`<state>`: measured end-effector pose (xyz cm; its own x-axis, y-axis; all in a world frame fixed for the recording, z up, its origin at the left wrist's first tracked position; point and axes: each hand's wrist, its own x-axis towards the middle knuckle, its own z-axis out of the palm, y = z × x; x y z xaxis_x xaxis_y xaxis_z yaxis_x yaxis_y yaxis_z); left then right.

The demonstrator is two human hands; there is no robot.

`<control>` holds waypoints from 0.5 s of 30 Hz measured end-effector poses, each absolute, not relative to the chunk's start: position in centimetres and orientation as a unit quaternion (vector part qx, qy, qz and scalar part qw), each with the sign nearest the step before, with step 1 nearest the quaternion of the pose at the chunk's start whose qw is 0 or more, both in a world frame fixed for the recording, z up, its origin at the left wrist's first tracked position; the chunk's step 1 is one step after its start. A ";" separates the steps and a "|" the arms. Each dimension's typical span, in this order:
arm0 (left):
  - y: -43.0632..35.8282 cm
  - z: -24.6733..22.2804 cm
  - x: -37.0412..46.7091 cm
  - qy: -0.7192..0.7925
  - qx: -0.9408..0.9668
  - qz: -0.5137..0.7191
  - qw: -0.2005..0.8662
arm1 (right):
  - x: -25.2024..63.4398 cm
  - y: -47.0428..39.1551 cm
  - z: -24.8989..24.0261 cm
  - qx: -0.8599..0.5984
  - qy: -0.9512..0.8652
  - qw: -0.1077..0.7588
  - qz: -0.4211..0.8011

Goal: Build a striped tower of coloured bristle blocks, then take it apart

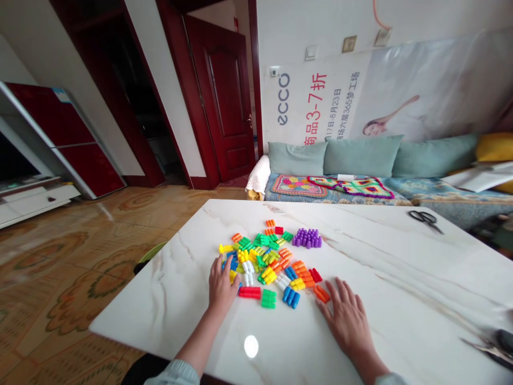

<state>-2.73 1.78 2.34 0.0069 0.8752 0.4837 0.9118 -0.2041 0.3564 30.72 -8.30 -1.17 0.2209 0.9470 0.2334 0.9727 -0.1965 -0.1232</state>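
A loose pile of colourful plastic toy blocks [267, 255] lies on the white marble-patterned table [168, 299]. My left hand [223, 283] rests at the pile's left edge, fingers apart, beside yellow and blue blocks. My right hand [345, 313] lies flat with fingers spread at the right side, its thumb close to an orange block [321, 293]. Nearest me are a red block [249, 292], a green block [268, 299] and a blue block [291, 297]. Purple blocks [307, 238] stand grouped upright at the back right of the pile.
Black-handled scissors [425, 218] lie near the table's far right edge. Another pair of scissors [491, 350] is at the near right, partly cut off. Beyond the table stands a sofa [360, 192] with pale green cushions [363, 155]. A red door [222, 96] stands ajar behind.
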 end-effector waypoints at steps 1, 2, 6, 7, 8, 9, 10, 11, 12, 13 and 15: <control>2.3 2.0 -3.2 -0.645 -0.698 -0.312 0.014 | 30.7 -8.3 -1.2 -0.772 -0.622 0.122 -0.055; 2.7 1.7 -3.5 -0.650 -0.694 -0.310 -0.004 | 30.8 -8.3 -1.2 -0.772 -0.621 0.121 -0.056; 2.7 0.8 -3.3 -0.590 -0.731 -0.338 -0.050 | 30.9 -8.2 -1.4 -0.772 -0.621 0.121 -0.061; 2.4 0.7 -3.1 -0.568 -0.741 -0.355 -0.053 | 30.9 -8.2 -1.5 -0.771 -0.622 0.122 -0.063; 2.0 0.7 -2.8 -0.547 -0.748 -0.373 -0.057 | 30.9 -8.2 -1.6 -0.770 -0.623 0.122 -0.064; 1.6 0.8 -2.5 -0.528 -0.752 -0.390 -0.061 | 30.9 -8.2 -1.6 -0.770 -0.623 0.123 -0.065; 1.2 0.8 -2.2 -0.511 -0.757 -0.402 -0.068 | 31.0 -8.2 -1.7 -0.770 -0.623 0.123 -0.065; 0.8 1.0 -1.9 -0.496 -0.762 -0.408 -0.078 | 31.0 -8.2 -1.7 -0.770 -0.623 0.122 -0.065; 0.5 1.1 -1.5 -0.483 -0.771 -0.406 -0.088 | 31.0 -8.2 -1.7 -0.771 -0.622 0.122 -0.065; 0.2 1.3 -1.1 -0.470 -0.782 -0.398 -0.097 | 31.0 -8.2 -1.7 -0.771 -0.622 0.120 -0.065; 0.0 1.8 -0.3 -0.454 -0.806 -0.369 -0.093 | 30.9 -8.2 -1.6 -0.772 -0.621 0.118 -0.064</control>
